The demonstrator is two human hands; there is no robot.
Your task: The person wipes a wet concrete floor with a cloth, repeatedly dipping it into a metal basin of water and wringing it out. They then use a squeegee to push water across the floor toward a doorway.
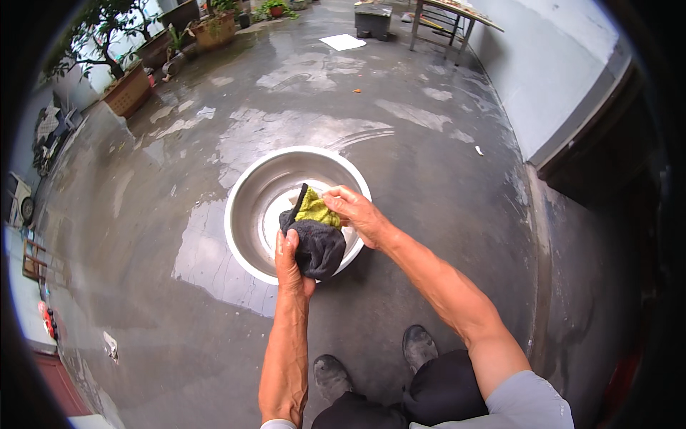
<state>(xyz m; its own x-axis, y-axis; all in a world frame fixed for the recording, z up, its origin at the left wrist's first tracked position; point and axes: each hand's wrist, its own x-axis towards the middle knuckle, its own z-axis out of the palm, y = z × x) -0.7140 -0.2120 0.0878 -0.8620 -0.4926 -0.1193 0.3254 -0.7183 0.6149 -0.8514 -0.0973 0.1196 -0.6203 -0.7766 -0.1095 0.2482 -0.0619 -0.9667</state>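
Observation:
A bunched cloth (320, 246), dark grey with a yellow-green side and a black edge, is held above a round metal basin (244, 185). My left hand (291, 263) grips the grey part from the left and below. At the cloth's upper right, my right hand (356, 212) has its thumb and fingers on the yellow-green part. Something whitish lies on the basin's bottom, mostly hidden by the cloth and my hands. The basin rests on a wet concrete floor (429, 214) in front of my shoes.
Potted plants in a brown planter (128, 91) stand at the far left. A dark grey bin (373, 21), a white sheet (343, 42) and a metal-legged table (455, 16) are at the back. On the right, a pale wall (525, 69) borders a dark doorway (600, 145).

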